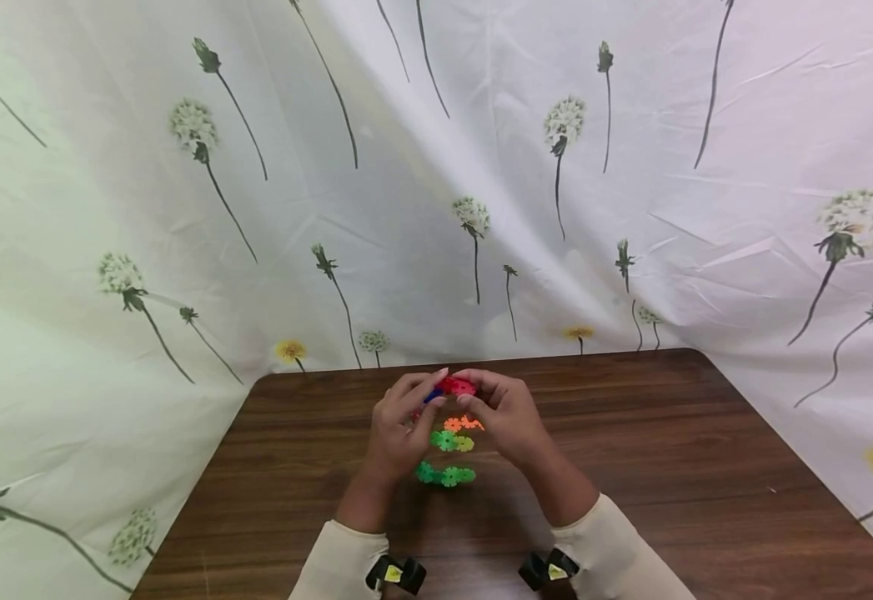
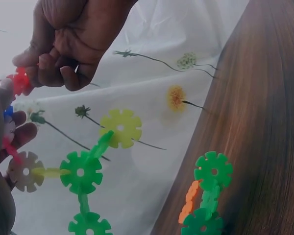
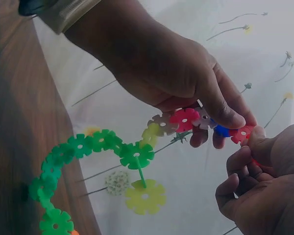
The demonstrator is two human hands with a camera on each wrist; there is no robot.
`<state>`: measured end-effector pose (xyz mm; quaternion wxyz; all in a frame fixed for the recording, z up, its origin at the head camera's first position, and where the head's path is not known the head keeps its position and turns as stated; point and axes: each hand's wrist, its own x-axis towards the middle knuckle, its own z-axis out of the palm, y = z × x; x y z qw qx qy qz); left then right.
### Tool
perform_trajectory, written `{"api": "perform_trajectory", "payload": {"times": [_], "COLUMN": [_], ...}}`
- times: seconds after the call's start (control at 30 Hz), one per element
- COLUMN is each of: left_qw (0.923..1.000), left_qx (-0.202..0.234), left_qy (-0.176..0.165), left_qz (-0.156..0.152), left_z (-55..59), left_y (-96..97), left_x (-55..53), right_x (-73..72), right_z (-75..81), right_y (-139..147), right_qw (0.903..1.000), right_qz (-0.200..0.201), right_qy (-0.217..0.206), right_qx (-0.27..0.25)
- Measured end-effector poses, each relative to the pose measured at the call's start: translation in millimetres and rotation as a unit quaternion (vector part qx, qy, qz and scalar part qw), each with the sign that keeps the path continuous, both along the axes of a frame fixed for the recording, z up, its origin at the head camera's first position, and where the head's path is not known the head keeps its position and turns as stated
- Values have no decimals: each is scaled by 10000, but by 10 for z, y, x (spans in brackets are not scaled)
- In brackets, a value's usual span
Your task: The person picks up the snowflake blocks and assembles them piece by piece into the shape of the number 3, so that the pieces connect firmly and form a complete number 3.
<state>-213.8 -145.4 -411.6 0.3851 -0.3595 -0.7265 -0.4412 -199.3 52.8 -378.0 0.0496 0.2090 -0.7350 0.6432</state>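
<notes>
Both hands are raised above the table and close together. My left hand (image 1: 400, 423) pinches a chain of notched plastic discs near its blue disc (image 3: 221, 130). A red disc (image 3: 241, 134), beside the blue one, is pinched by my right hand (image 1: 506, 415); the fingertips partly hide it. From the left hand the chain runs on through a pink-red disc (image 3: 184, 120) and a greyish disc (image 2: 27, 171) to several green discs (image 2: 81, 172) hanging in a curve. A yellow disc (image 2: 120, 128) branches off one green disc.
Orange discs (image 1: 463, 424) show near the green ones. Beneath lies a brown wooden table (image 1: 654, 467). A white cloth (image 1: 406, 200) printed with dandelions hangs behind its far edge. Black straps (image 1: 397, 575) sit on the cream sleeves (image 1: 342, 558).
</notes>
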Motion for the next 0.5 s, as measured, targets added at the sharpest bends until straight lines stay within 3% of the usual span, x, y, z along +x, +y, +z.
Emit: {"api": "perform_trajectory", "payload": {"times": [0.27,0.5], "left_qw": [9999,9998], "left_qx": [115,76], "left_qy": [-7,-149], "left_qz": [-79,139], "left_z": [-17,-26], "left_y": [44,69], "left_x": [8,18], "right_x": [-6,-42], "right_z": [-29,-69], "right_y": [-4,6], "right_qw": [10000,10000], "right_qz": [-60,-58], "right_qy": [46,33], "right_qx": [2,-75]}}
